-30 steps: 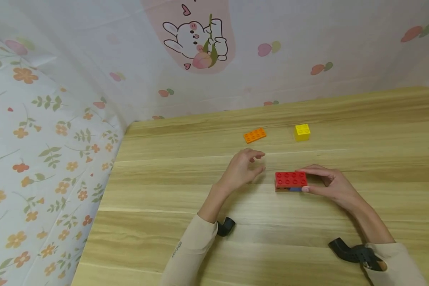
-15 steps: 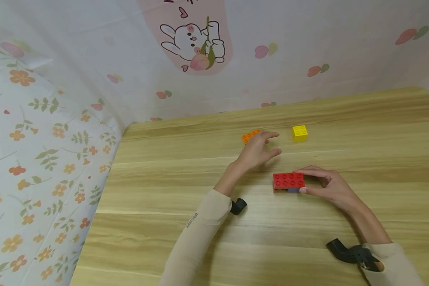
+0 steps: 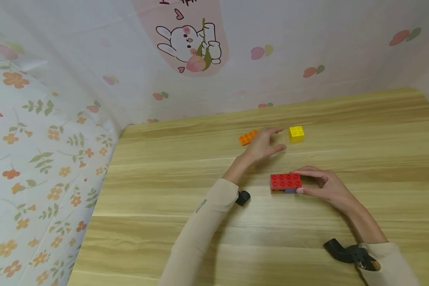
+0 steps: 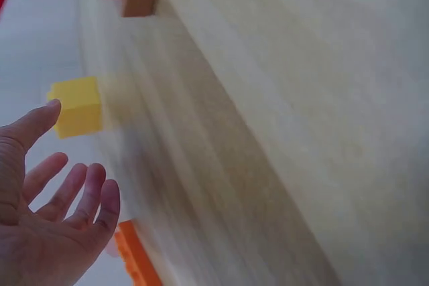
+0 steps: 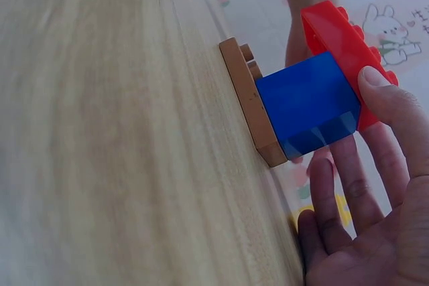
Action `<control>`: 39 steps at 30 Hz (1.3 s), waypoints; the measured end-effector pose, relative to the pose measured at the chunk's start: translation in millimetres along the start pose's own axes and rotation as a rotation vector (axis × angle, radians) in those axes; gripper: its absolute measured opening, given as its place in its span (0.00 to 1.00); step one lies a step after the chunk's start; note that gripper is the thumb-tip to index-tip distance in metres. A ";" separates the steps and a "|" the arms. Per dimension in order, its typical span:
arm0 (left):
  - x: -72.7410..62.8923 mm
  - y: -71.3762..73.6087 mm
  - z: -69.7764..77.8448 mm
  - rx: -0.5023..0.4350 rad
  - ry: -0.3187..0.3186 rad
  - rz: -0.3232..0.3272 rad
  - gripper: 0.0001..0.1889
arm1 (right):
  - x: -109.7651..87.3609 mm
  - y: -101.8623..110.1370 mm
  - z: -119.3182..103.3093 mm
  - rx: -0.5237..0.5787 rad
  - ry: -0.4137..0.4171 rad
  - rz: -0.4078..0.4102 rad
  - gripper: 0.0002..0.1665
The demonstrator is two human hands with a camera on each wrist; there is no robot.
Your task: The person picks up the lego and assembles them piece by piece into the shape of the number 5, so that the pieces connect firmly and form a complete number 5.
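Fingers (image 4: 93, 192) apart, the left hand (image 3: 261, 146) hovers just beside the yellow brick (image 3: 296, 137), partly covering the thin orange plate (image 3: 246, 138) in the head view. Nearer the person, the right hand (image 3: 327, 188) pinches one end of the stack (image 3: 285, 182) on the wooden table (image 3: 157, 178): red brick (image 5: 334, 39) on top under the thumb, blue block (image 5: 307, 95) in the middle, brown plate (image 5: 248, 98) at the bottom.

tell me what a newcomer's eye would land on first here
Probably the red eight-stud brick, topping a blue block and brown plate on the wood-grain table, its right end gripped by the right hand. Then the yellow four-stud brick farther back, the left hand just left of it, not touching. The cartoon rabbit on the cloth behind also stands out.
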State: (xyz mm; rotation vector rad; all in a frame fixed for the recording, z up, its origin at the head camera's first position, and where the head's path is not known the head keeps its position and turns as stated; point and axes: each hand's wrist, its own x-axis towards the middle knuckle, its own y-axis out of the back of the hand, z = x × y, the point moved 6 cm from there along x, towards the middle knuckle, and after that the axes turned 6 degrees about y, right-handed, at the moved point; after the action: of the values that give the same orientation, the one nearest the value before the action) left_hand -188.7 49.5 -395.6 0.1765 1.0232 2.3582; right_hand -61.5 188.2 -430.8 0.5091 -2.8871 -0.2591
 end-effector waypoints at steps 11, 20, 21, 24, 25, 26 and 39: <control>21.3 -12.0 5.0 0.069 -0.085 0.046 0.30 | -0.1 0.5 -1.5 -0.024 -0.004 0.015 0.24; 26.1 -16.4 3.1 0.024 -0.043 0.064 0.30 | -0.6 0.5 -1.0 -0.029 -0.006 0.026 0.24; 26.2 -16.8 2.9 0.018 -0.039 0.065 0.30 | -0.6 0.5 -1.2 -0.032 -0.008 0.026 0.24; 26.9 -17.9 2.0 0.010 -0.023 0.068 0.29 | -0.8 1.0 -1.6 -0.039 -0.016 0.024 0.24; 27.1 -18.2 1.4 0.008 -0.019 0.068 0.29 | -0.8 0.9 -1.7 -0.042 -0.018 0.024 0.24; 27.1 -18.5 1.0 0.008 -0.013 0.069 0.29 | -0.8 0.9 -1.7 -0.042 -0.020 0.023 0.24; 28.8 -21.6 0.2 0.018 0.012 0.064 0.29 | -0.7 0.5 -1.1 -0.052 -0.024 0.021 0.24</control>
State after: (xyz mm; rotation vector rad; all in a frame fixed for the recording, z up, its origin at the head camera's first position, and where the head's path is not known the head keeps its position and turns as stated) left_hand -203.2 77.1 -413.5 0.2053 1.0590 2.4103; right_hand -60.8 188.7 -429.8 0.4695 -2.8992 -0.3379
